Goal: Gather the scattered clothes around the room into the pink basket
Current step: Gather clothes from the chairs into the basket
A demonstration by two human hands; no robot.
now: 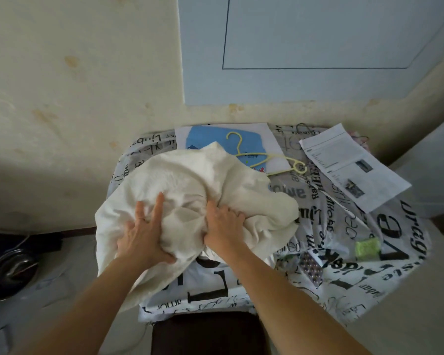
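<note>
A crumpled cream-white garment (190, 180) lies bunched on a table covered with a white cloth printed with black lettering (344, 272). Both hands are on it. My left hand (142, 231) lies on its left part, index finger stretched forward and thumb tucked under a fold. My right hand (222, 226) bunches the fabric at its middle with curled fingers. The garment's left edge hangs over the table's side. No pink basket is in view.
A pale yellow hanger (264, 157) lies on a blue-and-white sheet (205, 138) behind the garment. A printed paper (351, 165) sits at the right, a green object (367, 248) and a blister pack (310, 265) nearer. A dark stool (205, 331) stands in front; dark gear (10, 270) lies on the floor at left.
</note>
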